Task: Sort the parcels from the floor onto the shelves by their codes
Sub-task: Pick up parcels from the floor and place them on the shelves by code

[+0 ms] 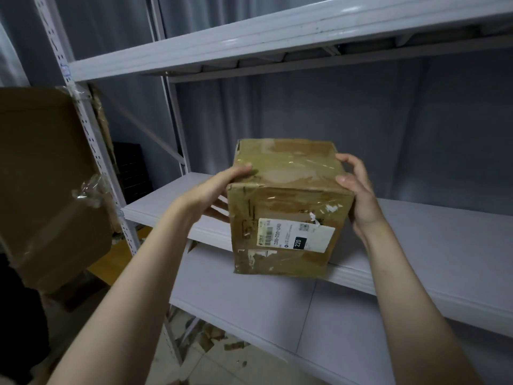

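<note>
A worn brown cardboard parcel [288,195], wrapped in clear tape, sits at the front edge of the middle shelf [433,232], its near face overhanging. A white label with a barcode and the number 220 is on its near face. My left hand [219,187] holds the parcel's left side, thumb on the top edge and fingers along the side. My right hand [358,190] grips the right top corner and side.
Grey metal shelving: an upper shelf [249,43], a lower shelf [249,295], a perforated upright [91,134] at left. A large cardboard box [47,184] stands left of the upright. Cardboard scraps [211,337] litter the tiled floor.
</note>
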Motion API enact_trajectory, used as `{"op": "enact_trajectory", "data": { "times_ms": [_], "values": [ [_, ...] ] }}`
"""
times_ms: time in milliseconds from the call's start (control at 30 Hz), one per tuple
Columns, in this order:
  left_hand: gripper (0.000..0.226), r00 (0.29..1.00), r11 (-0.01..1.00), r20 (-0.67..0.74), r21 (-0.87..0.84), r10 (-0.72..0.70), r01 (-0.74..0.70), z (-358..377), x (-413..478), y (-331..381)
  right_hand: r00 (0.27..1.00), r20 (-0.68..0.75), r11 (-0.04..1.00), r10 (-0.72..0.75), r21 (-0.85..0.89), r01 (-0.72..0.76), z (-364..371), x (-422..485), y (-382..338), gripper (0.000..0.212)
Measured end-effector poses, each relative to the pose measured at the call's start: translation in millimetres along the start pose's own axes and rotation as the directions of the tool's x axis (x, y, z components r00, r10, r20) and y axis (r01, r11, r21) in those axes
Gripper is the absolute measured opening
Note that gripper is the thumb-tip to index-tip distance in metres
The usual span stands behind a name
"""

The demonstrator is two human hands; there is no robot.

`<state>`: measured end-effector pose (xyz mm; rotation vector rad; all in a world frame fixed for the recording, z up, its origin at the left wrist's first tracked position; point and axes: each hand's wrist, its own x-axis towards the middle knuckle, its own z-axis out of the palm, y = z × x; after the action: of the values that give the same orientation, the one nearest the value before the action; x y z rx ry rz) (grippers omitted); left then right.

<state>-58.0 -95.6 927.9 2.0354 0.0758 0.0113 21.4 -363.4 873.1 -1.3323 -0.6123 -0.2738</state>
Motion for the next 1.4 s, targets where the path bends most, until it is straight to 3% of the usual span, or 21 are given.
{"op": "enact_trajectory", "data": {
  "times_ms": [100,233,367,467,567,667,767,867,1100,1200,1400],
  "values": [
    [0.058,0.998,0.997,0.056,0.070,0.018,-0.022,-11,-9,-6,0.996,0.036,0.997,0.080,0.011,-0.081,19,-11,1,0.066],
    [0.034,0.983,0.981,0.006,0.059,0.184,-0.184,-12,-21,-6,0.999,0.027,0.996,0.040,0.078,-0.042,18,-22,4,0.059],
    [0.068,0.896,0.875,-0.080,0.271,0.436,-0.401,-12,-27,0,0.995,-0.080,0.992,-0.055,0.113,0.064,16,-32,11,0.071],
    [0.087,0.849,0.834,-0.118,0.296,0.516,-0.466,-9,-21,-23,0.989,-0.141,0.974,-0.049,0.212,0.079,21,-43,16,0.075],
    [0.089,0.832,0.826,-0.166,0.323,0.530,-0.462,-1,-15,-62,0.977,-0.211,0.957,0.019,0.287,0.043,24,-55,22,0.060],
    [0.083,0.808,0.793,-0.225,0.450,0.545,-0.410,15,-11,-106,0.952,-0.304,0.991,0.045,0.135,-0.004,32,-64,35,0.059],
    [0.083,0.829,0.827,-0.264,0.437,0.493,-0.354,30,-10,-143,0.920,-0.380,0.996,0.092,0.052,-0.078,44,-69,47,0.038],
    [0.078,0.836,0.869,-0.333,0.397,0.436,-0.295,30,-11,-161,0.930,-0.367,0.995,0.028,-0.078,-0.061,60,-66,52,0.011],
    [0.029,0.921,0.963,-0.319,0.218,0.225,-0.159,18,-19,-166,0.917,-0.395,0.988,-0.052,-0.152,-0.009,94,-71,56,0.015],
    [0.032,0.951,0.987,-0.286,0.134,0.121,-0.085,10,-24,-163,0.929,-0.370,0.998,0.003,-0.053,-0.025,97,-89,67,0.036],
    [0.043,0.998,0.998,-0.017,0.005,-0.057,0.057,-6,-33,-164,0.951,-0.285,0.993,0.117,0.007,-0.120,99,-109,83,0.063]
  ]
}}
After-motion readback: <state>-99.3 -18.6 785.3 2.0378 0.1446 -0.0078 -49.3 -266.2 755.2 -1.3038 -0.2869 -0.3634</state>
